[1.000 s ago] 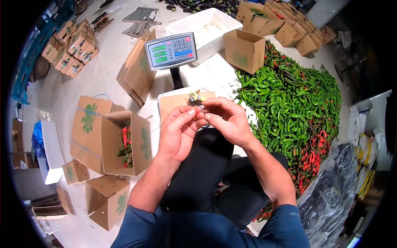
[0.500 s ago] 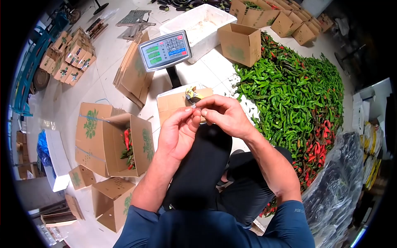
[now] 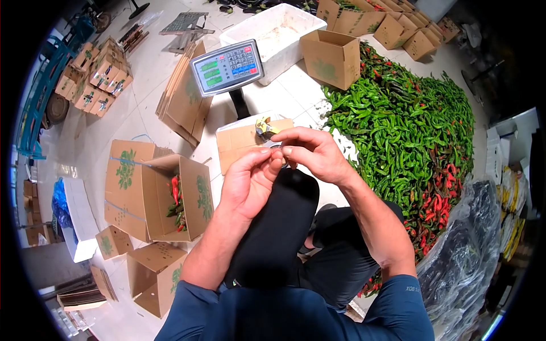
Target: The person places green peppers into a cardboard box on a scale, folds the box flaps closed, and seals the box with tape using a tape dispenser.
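Observation:
My left hand (image 3: 250, 179) and my right hand (image 3: 318, 158) meet above my knee, fingertips pinched together. Whatever small thing lies between them is too tiny and covered to name. Just beyond the fingers, a yellow and dark tool (image 3: 264, 127), perhaps a tape dispenser, rests on a flat piece of cardboard (image 3: 234, 149) on the scale's platform. Behind it stands the scale's display (image 3: 228, 67) with green readouts and a keypad.
Green and red peppers (image 3: 398, 125) form a large heap at right, beside crumpled clear plastic (image 3: 466, 256). An open carton (image 3: 162, 213) with some peppers stands at left. A white bin (image 3: 242, 37), a carton (image 3: 321, 59) and folded cardboard (image 3: 185, 105) lie ahead.
My right fingers have shifted slightly and sit a little closer over the left fingertips. A pale bit seen between the fingers earlier no longer shows. The surroundings stay put.

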A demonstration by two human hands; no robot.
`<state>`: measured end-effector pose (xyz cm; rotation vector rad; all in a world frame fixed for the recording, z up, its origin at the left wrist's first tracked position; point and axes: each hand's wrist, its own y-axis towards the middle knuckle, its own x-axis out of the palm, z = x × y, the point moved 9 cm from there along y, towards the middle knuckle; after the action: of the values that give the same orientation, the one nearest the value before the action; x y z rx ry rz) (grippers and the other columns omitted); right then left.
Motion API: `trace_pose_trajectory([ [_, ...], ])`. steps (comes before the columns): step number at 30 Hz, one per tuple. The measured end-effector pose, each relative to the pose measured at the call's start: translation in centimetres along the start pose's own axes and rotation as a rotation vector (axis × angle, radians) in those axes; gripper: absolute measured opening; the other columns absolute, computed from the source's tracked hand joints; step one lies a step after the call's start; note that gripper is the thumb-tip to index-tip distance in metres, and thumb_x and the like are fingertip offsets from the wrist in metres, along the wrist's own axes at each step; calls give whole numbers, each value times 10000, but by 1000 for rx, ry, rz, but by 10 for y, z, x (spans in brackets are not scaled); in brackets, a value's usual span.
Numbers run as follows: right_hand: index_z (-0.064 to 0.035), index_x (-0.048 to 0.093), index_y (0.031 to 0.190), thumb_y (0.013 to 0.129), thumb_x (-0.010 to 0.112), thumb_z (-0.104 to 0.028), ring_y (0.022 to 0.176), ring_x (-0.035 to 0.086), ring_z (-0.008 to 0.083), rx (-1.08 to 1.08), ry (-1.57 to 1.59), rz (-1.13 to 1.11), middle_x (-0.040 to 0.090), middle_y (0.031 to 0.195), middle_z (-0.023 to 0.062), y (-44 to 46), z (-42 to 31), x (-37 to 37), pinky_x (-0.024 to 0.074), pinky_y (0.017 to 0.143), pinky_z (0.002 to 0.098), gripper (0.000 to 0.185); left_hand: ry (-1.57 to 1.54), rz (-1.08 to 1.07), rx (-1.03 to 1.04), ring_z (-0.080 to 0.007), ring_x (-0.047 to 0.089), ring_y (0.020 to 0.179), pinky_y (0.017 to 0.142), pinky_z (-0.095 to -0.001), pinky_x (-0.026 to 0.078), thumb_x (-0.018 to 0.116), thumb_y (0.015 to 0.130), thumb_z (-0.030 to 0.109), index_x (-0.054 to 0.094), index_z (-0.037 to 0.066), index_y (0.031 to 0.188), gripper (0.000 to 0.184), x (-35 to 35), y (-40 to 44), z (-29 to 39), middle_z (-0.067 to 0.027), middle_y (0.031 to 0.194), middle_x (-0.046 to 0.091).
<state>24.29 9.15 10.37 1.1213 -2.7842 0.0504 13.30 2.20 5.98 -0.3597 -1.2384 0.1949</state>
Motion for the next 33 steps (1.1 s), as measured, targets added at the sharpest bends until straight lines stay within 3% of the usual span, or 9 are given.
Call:
trace_pose_trajectory([
  [10, 2, 710, 1149, 1006, 650, -85, 762, 561, 35, -1, -70, -39, 647, 854, -26, -1, -4, 1, 465, 665, 211, 178, 32, 18, 1, -212, 730, 917, 861, -285, 631, 601, 953, -31, 664, -75, 1027, 107, -7, 1, -2, -160, 1012, 716],
  [25, -11, 695, 1096, 1030, 618, -124, 799, 625, 103, -77, -352, 0, 699, 875, 45, -2, -11, 1, 525, 726, 272, 152, 32, 12, -37, -215, 727, 915, 866, -286, 619, 592, 955, -16, 663, -71, 1021, 112, -11, 4, -8, -163, 1041, 714],
  [28, -16, 674, 1053, 1030, 612, -134, 783, 671, 187, -107, -453, 14, 699, 866, 101, -2, -14, 3, 537, 715, 316, 135, 11, 23, -46, -220, 728, 911, 864, -292, 620, 588, 953, -12, 658, -70, 1020, 113, -17, 5, -10, -164, 1037, 716],
  [31, -16, 619, 1008, 1024, 600, -139, 772, 696, 336, -251, -634, 95, 690, 848, 173, -4, -17, 5, 547, 689, 402, 125, 37, 39, -51, -216, 727, 903, 837, -293, 615, 592, 968, 17, 648, -54, 1054, 124, -16, 5, -14, -156, 1029, 717],
  [33, -6, 599, 991, 1015, 606, -103, 721, 658, 320, -253, -700, 161, 664, 823, 170, -6, -17, 5, 525, 655, 392, 101, 113, 37, -22, -203, 725, 896, 807, -284, 607, 611, 981, 45, 639, -36, 1092, 140, -9, 1, -14, -144, 1022, 717],
])
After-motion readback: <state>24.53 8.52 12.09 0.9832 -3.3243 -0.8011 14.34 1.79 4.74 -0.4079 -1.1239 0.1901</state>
